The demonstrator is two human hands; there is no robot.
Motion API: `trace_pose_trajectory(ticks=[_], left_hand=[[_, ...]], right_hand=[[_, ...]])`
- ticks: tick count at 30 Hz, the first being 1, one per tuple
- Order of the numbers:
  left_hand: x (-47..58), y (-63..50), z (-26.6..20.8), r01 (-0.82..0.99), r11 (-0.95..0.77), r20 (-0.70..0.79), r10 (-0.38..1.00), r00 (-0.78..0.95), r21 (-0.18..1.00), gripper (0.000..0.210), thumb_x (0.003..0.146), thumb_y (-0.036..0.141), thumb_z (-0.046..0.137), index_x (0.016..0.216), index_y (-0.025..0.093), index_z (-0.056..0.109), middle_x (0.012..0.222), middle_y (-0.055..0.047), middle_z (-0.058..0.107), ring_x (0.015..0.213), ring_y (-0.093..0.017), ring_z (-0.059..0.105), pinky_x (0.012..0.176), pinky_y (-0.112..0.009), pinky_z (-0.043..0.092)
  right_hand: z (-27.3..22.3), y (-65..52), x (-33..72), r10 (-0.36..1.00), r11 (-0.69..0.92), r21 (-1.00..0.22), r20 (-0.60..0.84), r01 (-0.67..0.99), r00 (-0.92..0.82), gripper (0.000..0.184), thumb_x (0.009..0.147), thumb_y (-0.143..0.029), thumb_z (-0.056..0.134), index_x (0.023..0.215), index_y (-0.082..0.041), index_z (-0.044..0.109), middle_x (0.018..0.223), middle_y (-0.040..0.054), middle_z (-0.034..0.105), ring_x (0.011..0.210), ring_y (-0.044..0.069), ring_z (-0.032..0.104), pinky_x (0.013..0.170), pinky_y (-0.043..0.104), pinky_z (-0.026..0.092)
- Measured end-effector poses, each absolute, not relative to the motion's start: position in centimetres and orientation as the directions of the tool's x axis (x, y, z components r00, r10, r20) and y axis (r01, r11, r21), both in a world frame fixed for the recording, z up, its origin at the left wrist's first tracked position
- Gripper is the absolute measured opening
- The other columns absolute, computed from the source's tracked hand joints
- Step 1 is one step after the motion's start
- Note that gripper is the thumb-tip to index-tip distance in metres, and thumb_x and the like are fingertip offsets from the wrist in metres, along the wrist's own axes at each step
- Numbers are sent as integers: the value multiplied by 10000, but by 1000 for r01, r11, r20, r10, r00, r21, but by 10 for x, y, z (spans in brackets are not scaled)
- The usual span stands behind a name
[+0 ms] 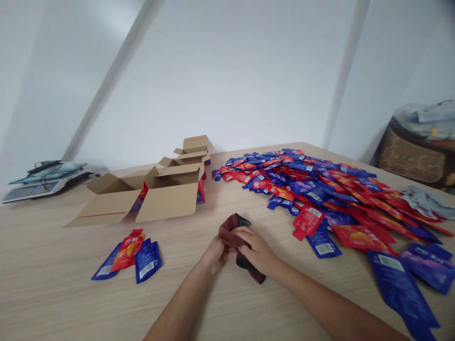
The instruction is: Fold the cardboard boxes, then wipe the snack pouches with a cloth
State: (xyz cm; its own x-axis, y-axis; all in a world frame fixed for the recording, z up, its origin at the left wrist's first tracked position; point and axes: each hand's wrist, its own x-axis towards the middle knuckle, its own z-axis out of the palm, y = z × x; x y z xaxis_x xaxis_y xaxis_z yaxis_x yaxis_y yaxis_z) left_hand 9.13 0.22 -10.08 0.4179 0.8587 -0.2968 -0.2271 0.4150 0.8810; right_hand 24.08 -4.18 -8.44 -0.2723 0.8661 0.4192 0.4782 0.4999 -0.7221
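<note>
Both hands are closed on a crumpled dark red and black cloth (231, 230) over the middle of the table. My left hand (214, 255) grips its left side from below, the fingers partly hidden. From the right, my right hand (256, 250) lies over the cloth with its thumb and fingers pressed on it; one end hangs out beneath that hand. The exact kind of cloth article does not show. To the left lie a red pouch (127, 251) and two blue pouches, the nearer one (147, 261) beside it.
Open cardboard boxes (170, 201) stand in a row at back left, flaps spread. A large heap of red and blue pouches (313, 182) covers the right side. Flat items with a cable (46, 177) lie far left; a patterned brown bag (412, 151) is far right.
</note>
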Motion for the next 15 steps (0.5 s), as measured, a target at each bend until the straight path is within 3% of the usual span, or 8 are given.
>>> trace_pose_trajectory(ticks=[4, 9, 15], left_hand=[[90, 3, -100, -399, 464, -335, 874, 351, 791, 130, 754, 162, 562, 862, 132, 629, 737, -45, 660, 608, -105, 600, 565, -185, 477], [93, 3, -103, -410, 446, -349, 891, 291, 796, 161, 762, 142, 555, 914, 127, 604, 722, -33, 654, 551, -96, 585, 497, -180, 467], [91, -1, -99, -350, 402, -289, 898, 332, 846, 219, 700, 28, 559, 908, 72, 613, 793, -115, 691, 684, -166, 655, 699, -297, 533]], right_hand=[[-89, -50, 228, 861, 502, -590, 407, 632, -305, 502, 789, -107, 419, 1269, -244, 470, 1281, 41, 474, 1150, 215, 390, 1003, 396, 343], [-96, -48, 227, 852, 495, -450, 417, 743, -316, 550, 785, -111, 435, 1324, -219, 398, 1314, 47, 430, 1138, 224, 373, 1020, 390, 336], [-104, -26, 255, 918, 306, -366, 357, 879, -171, 478, 786, -122, 428, 1251, -196, 505, 1237, 77, 505, 1074, 264, 414, 940, 405, 379]])
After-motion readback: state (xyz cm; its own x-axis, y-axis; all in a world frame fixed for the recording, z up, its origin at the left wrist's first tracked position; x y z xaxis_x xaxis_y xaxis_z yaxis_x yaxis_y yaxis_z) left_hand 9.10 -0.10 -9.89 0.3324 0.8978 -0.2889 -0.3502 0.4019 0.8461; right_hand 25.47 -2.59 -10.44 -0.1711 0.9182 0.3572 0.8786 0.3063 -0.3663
